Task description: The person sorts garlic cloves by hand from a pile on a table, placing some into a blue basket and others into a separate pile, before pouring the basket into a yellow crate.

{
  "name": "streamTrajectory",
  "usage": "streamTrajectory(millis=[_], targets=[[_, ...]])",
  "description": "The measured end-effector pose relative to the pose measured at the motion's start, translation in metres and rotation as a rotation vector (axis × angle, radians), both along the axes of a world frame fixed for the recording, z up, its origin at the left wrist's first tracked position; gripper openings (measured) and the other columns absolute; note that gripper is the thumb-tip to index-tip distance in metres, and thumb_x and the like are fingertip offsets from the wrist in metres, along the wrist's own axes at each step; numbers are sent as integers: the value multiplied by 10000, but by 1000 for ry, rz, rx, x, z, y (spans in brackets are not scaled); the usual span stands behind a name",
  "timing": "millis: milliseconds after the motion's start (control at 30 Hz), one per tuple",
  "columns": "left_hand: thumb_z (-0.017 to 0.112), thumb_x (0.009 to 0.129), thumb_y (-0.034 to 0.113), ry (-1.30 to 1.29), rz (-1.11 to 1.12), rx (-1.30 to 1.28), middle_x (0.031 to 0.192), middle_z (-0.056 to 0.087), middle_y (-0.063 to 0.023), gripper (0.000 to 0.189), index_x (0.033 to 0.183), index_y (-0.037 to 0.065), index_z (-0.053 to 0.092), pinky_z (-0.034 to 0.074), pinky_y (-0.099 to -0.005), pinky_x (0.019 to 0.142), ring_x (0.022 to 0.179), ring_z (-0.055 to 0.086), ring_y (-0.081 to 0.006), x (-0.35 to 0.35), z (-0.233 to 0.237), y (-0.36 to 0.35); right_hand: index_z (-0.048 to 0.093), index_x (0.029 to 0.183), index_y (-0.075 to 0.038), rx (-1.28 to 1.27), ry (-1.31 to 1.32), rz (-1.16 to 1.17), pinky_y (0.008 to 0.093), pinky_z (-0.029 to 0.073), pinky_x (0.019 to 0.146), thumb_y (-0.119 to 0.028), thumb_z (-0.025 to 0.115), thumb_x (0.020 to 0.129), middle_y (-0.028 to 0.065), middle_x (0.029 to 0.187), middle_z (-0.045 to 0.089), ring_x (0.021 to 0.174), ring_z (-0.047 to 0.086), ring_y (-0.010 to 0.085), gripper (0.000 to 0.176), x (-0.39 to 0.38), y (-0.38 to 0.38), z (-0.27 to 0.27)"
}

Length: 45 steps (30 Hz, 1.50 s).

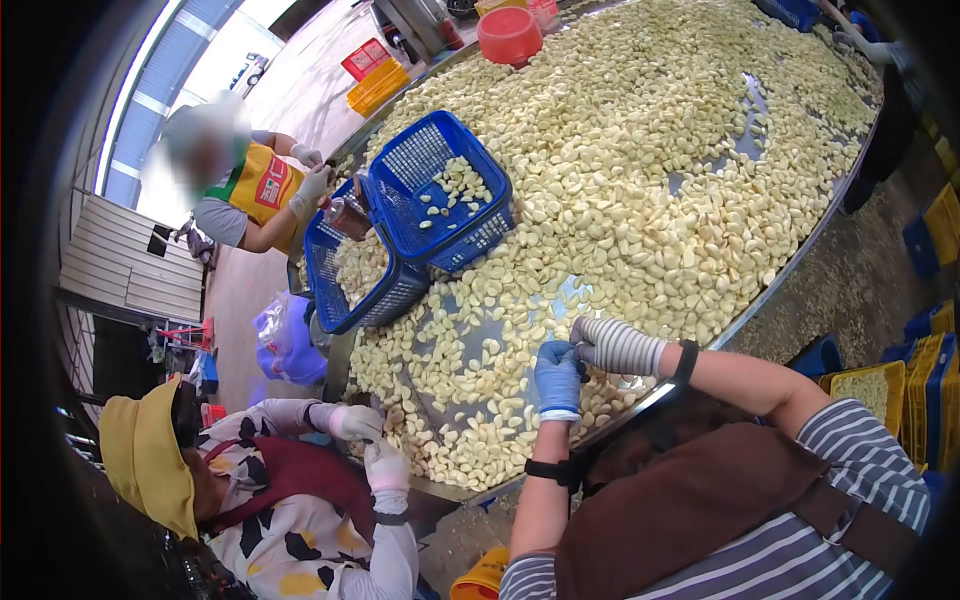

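Note:
My left hand (pixel 558 378), in a blue glove, is closed above the near edge of a metal table. Touching or very close to it is my right hand (pixel 622 347), in a grey-and-white striped glove, its fingers also closed. Whatever they pinch is too small and hidden to name. Around both hands lie many pale pieces (pixel 640 200) that look like peeled garlic cloves, spread thickly over the table. Bare metal (pixel 480 330) shows between some of them left of my hands.
Two blue baskets (pixel 440 255) with pale pieces stand at the table's left side. A red basin (pixel 508 38) sits at the far edge. Co-workers' gloved hands (pixel 385 465) work at the left. Yellow crates (pixel 918 385) are stacked at the right.

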<state>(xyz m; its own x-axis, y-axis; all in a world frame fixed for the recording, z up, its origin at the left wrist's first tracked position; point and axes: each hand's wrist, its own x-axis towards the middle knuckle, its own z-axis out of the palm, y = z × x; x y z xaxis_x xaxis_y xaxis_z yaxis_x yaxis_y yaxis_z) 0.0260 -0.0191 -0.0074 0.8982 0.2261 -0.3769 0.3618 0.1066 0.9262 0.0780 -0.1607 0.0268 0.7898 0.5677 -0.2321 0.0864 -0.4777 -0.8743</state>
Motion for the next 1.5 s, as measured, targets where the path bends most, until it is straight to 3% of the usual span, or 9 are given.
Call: streamTrajectory(millis=[300,600,767,900,1100,1167,1267,1367,1500], targets=[[529,899,6,170,56,-515,729,589,-14,104,963,49,598,432,-189,497,557,523,-82,8,2,-4,600,849,-44,-190,-519,205,416,499,666,-98,571,795,154,746,600,744,612,350,82,0,-10,19],[526,955,97,9,-90,-712,842,575,-1,85,1012,51,568,430,-161,551,636,493,-42,13,10,-3,555,955,-50,452,-652,-138,421,491,647,4,608,814,121,772,603,726,595,345,160,-2,-15,12],[454,961,33,-340,-314,171,884,557,1,134,1036,58,562,426,-166,568,661,495,-34,17,27,-16,565,899,-47,398,-682,-15,405,473,629,-4,599,823,113,761,596,705,584,339,94,7,-18,31],[507,923,152,-41,-64,-944,1074,610,-83,264,1141,16,569,491,-252,817,953,596,-146,24,-1,-40,581,897,-41,175,-796,127,360,491,671,-37,566,867,119,808,621,758,609,304,33,17,-17,49],[517,934,314,318,-965,-335,850,655,-90,318,1098,70,640,506,-270,701,815,615,-113,-16,47,-93,614,1033,-42,-237,-294,176,393,517,717,-308,561,898,174,826,663,791,652,332,303,50,-53,72],[537,918,313,-353,-1449,330,958,678,-101,299,1047,78,670,509,-281,742,897,621,-107,-25,50,-97,624,989,-46,-394,-343,238,414,513,696,-321,564,887,176,794,656,766,648,342,299,57,-71,49],[624,866,164,155,-868,141,884,703,-65,213,1036,51,680,512,-279,685,713,647,-122,-10,56,-38,638,912,-51,-536,-412,248,442,507,664,-318,570,868,180,738,638,725,639,353,280,56,-95,23],[614,863,153,26,-228,845,824,701,-99,187,1001,46,682,506,-287,650,704,652,-154,3,36,62,654,898,-35,-579,-453,228,451,521,658,-270,597,834,161,745,652,734,652,354,249,40,-90,14],[640,785,92,-94,-245,1045,962,667,-127,224,1004,81,685,512,-342,744,813,656,-258,8,10,126,677,924,-25,-720,-344,391,445,532,658,-210,622,794,172,834,685,801,674,344,232,25,-45,-7]])
